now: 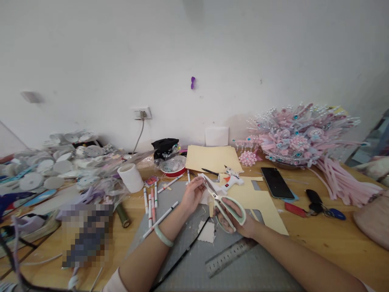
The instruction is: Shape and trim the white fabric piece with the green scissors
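My left hand, with a pale green bangle on the wrist, pinches a small white piece over the grey cutting mat. Scissors with white and light green handles are in my right hand, their blades parted and pointing up-left at the white piece. Below the hands, a torn-edged white scrap and a metal ruler lie on the mat. Yellow card lies under and beyond the right hand, with a white glue gun on it.
Markers lie left of the hands, near a white roll. A black cable crosses the mat. To the right are a phone, keys and a pink beaded headpiece. Piled white discs fill the left side.
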Demonstrator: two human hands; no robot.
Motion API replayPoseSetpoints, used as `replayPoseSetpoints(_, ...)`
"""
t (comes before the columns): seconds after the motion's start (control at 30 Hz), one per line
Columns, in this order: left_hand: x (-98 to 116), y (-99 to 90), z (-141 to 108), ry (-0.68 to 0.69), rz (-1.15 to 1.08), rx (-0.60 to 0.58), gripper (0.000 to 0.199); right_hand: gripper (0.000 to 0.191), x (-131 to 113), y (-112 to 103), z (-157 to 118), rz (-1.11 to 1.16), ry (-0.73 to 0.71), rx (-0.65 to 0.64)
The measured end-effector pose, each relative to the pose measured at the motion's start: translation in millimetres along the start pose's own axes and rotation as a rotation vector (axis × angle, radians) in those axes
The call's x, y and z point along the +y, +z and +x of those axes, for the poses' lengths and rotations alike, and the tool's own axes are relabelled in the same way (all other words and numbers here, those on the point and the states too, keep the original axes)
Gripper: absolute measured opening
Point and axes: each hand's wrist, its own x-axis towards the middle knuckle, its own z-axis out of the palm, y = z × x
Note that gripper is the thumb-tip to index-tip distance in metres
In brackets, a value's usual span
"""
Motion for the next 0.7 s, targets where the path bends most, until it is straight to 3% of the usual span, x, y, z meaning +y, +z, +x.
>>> replayPoseSetpoints(0.4, -1.4, -3.3, 3.3, 0.111, 0.035, 0.053, 0.012, 0.048, -2.0, 3.9, -1.8, -0.055, -0.004, -0.023)
replayPoseSetpoints(0.7, -0.9, -2.4, 0.5, 0.055, 0.072, 0.025, 0.011, 0.049, -2.2, 2.2, -1.1, -0.029, 0.051, -0.005)
